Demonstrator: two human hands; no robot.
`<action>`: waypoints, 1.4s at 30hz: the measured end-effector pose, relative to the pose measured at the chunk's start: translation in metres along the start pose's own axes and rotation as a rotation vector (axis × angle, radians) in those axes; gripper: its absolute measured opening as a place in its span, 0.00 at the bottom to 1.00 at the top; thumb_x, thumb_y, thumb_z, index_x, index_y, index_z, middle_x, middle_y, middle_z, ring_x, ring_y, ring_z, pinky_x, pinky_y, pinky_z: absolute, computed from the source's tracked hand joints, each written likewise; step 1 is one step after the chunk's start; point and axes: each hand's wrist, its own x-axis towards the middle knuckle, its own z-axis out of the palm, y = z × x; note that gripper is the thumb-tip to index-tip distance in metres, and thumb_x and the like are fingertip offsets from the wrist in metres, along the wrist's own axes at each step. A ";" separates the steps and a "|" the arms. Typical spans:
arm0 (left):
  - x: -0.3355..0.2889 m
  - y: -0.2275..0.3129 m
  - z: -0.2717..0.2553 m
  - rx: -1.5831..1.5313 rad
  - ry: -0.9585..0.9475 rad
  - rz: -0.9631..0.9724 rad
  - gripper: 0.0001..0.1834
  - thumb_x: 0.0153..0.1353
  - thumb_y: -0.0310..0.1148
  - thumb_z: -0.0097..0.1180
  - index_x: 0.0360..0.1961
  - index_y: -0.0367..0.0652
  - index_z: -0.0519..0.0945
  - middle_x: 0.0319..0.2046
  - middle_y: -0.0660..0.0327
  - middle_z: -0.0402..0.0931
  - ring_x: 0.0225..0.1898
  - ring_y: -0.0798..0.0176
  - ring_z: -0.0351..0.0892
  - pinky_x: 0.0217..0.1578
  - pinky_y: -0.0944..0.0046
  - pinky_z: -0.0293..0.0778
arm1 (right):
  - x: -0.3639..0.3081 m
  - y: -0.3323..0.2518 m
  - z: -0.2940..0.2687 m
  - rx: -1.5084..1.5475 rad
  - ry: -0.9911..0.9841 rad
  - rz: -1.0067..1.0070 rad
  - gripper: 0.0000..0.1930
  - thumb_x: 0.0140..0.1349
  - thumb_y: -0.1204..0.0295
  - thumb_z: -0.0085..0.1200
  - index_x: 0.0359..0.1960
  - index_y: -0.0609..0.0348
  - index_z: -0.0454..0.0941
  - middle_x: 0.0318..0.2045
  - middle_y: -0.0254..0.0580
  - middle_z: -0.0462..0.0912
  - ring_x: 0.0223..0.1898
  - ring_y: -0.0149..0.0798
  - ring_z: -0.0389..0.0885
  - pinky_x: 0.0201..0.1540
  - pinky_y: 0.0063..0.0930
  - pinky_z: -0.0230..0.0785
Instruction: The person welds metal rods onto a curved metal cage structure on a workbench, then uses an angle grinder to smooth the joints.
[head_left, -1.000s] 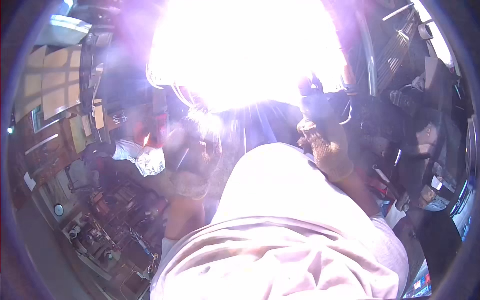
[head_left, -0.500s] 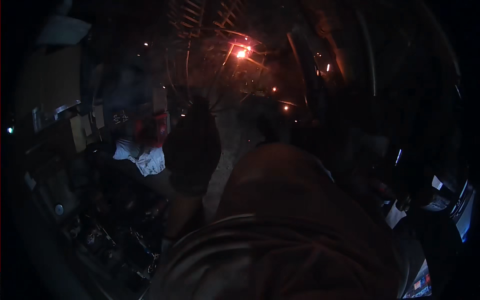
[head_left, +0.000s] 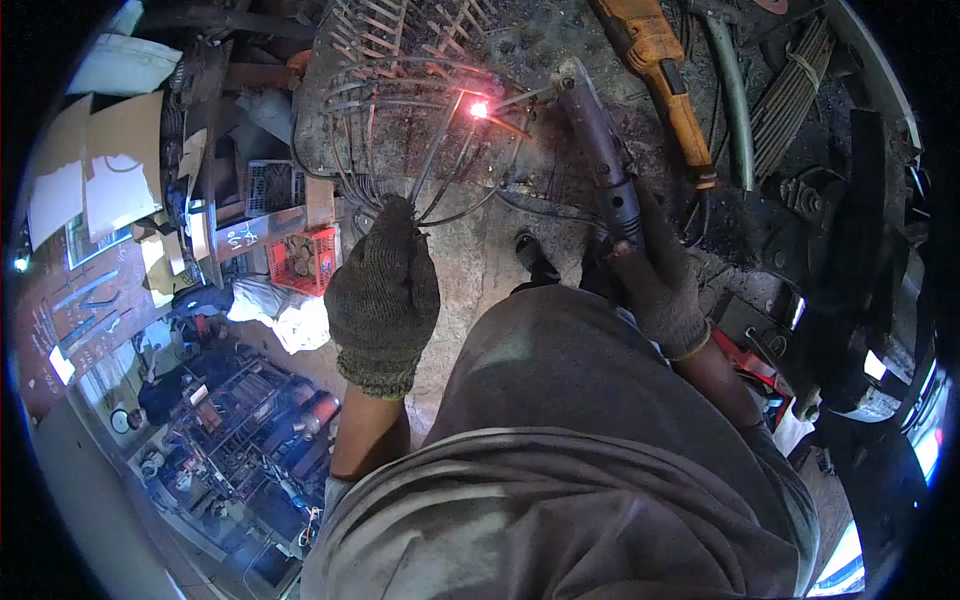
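Note:
My left hand (head_left: 385, 290), in a dark knitted glove, is closed round the gathered ends of a frame of bent metal rods (head_left: 372, 140) on the worktable. My right hand (head_left: 665, 290), gloved too, grips a dark, tube-shaped welding electrode holder (head_left: 597, 140). From its far end a thin electrode (head_left: 527, 97) points left toward a joint (head_left: 479, 109) on the rods, which glows red-white. Whether the electrode tip touches the joint cannot be made out in the glare. My right fingers are partly hidden behind the holder.
An orange power tool (head_left: 655, 70) lies beyond the holder, with a grey bar (head_left: 737, 110) and a bundle of thin rods (head_left: 797, 90) to its right. Comb-like metal pieces (head_left: 375, 35) lie at the table's back. A red basket (head_left: 302, 258) and white sack (head_left: 300, 318) are at left.
The picture was dark, with a bright arc and scattered sparks; now the scene is lit and only a small glow remains at the joint. My left hand has stayed in place.

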 end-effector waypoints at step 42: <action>-0.003 0.013 0.003 -0.055 -0.038 -0.067 0.15 0.64 0.28 0.60 0.50 0.35 0.83 0.45 0.50 0.84 0.46 0.49 0.84 0.48 0.56 0.79 | -0.004 0.008 0.011 0.507 0.047 -0.018 0.33 0.70 0.75 0.46 0.76 0.54 0.53 0.41 0.33 0.78 0.32 0.24 0.74 0.33 0.24 0.70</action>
